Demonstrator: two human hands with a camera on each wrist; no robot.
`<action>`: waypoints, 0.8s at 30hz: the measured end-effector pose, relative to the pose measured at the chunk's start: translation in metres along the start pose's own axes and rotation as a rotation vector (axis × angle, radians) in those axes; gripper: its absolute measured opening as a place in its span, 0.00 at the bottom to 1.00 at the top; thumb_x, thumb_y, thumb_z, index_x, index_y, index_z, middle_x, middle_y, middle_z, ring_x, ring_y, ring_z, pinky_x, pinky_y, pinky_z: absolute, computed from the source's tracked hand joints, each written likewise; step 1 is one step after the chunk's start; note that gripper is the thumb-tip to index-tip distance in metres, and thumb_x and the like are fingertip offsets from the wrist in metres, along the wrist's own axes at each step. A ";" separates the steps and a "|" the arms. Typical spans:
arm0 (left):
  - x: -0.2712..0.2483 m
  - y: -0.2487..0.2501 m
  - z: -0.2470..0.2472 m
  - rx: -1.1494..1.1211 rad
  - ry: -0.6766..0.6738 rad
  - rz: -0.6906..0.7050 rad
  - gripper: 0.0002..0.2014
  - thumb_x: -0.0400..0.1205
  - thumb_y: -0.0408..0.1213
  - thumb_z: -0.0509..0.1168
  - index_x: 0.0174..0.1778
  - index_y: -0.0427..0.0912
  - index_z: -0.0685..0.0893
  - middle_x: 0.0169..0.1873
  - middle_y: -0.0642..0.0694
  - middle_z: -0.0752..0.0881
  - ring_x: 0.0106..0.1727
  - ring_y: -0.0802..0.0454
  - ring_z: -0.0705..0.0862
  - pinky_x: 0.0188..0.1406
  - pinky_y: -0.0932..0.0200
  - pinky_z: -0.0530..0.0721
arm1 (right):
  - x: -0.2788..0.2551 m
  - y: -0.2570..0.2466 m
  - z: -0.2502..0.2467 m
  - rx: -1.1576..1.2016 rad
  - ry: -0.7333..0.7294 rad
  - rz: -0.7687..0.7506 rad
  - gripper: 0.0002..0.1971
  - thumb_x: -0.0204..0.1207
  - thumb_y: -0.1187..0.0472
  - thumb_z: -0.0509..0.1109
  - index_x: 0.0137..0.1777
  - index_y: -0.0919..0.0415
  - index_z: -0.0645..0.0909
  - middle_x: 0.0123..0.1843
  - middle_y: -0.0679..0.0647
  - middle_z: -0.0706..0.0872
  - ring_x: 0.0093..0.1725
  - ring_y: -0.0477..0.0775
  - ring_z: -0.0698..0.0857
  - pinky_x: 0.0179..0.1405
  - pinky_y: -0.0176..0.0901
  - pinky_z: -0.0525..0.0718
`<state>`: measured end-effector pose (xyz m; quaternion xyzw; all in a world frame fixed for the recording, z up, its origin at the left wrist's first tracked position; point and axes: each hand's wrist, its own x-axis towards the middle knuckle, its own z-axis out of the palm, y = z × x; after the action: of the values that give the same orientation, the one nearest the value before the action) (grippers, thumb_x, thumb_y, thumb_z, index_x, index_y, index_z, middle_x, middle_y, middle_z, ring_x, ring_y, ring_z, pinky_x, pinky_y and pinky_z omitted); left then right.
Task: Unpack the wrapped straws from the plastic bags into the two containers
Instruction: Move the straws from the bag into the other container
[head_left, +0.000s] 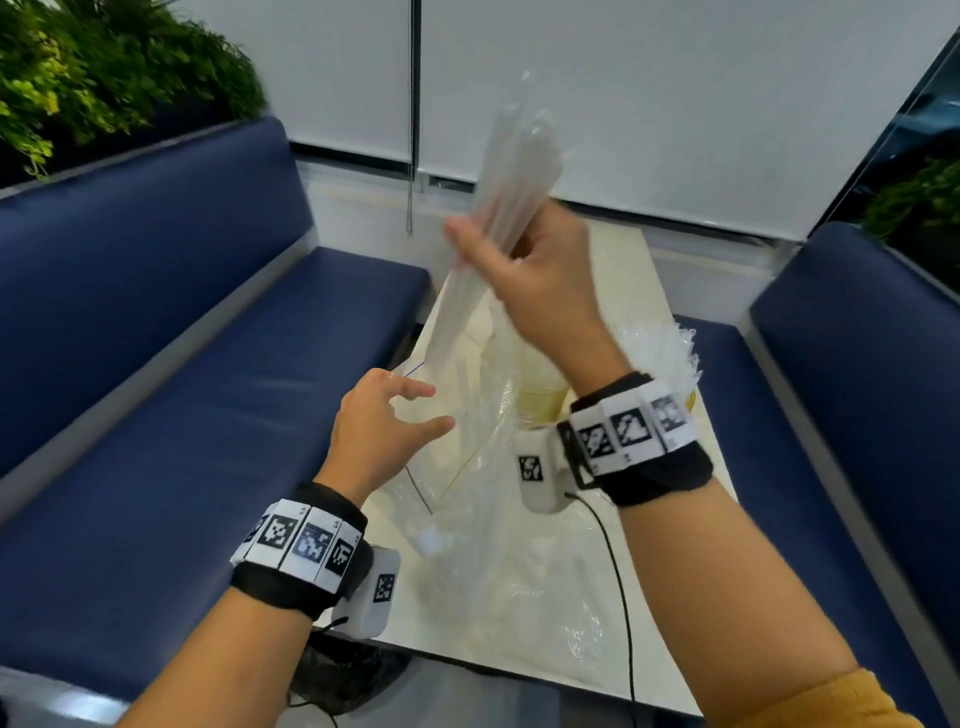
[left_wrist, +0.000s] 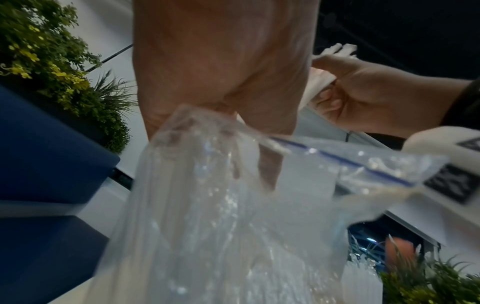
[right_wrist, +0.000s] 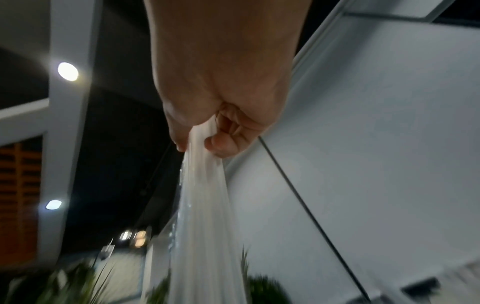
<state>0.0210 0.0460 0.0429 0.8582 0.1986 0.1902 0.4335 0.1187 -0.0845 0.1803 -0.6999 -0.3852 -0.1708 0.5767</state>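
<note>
Mid-task: right hand (head_left: 524, 270) grips a bundle of wrapped straws (head_left: 498, 208) lifted clear above the table (head_left: 670, 613), well above the zip bag (head_left: 467, 441). Left hand (head_left: 379, 436), fingers spread and relaxed, rests at the bag's mouth; holds nothing, as far as visible. One container (head_left: 540, 400) sits behind the bag, apparently w/o straws yet; a second container (head_left: 688, 397), at right, already bristles w/ wrapped straws (head_left: 660, 348). Left to do: drop this bundle in, empty remaining bags. Bags: thin, clear, crinkly film. Straws: long, slim, translucent white sleeves.
</note>
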 end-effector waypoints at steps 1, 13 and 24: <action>0.000 -0.003 -0.001 0.005 0.004 -0.007 0.20 0.70 0.53 0.81 0.56 0.56 0.89 0.53 0.57 0.80 0.60 0.54 0.79 0.58 0.55 0.77 | 0.011 -0.002 -0.012 0.010 0.073 -0.018 0.10 0.76 0.55 0.79 0.44 0.61 0.85 0.35 0.53 0.91 0.34 0.51 0.91 0.32 0.48 0.86; 0.002 -0.002 -0.009 0.019 0.001 0.038 0.19 0.74 0.49 0.79 0.61 0.54 0.88 0.55 0.53 0.82 0.56 0.57 0.79 0.43 0.74 0.70 | 0.029 0.131 -0.031 -0.553 0.180 0.168 0.23 0.77 0.42 0.71 0.53 0.65 0.84 0.41 0.56 0.90 0.39 0.57 0.89 0.39 0.49 0.88; 0.004 0.002 -0.006 0.032 -0.014 0.026 0.19 0.75 0.51 0.78 0.61 0.57 0.87 0.55 0.55 0.81 0.56 0.55 0.80 0.43 0.73 0.71 | -0.015 0.170 -0.019 -0.414 0.255 0.251 0.44 0.61 0.50 0.87 0.76 0.50 0.68 0.62 0.48 0.80 0.61 0.50 0.76 0.52 0.35 0.75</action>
<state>0.0217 0.0509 0.0483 0.8688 0.1876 0.1864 0.4186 0.2381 -0.1145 0.0602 -0.8181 -0.1766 -0.2598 0.4818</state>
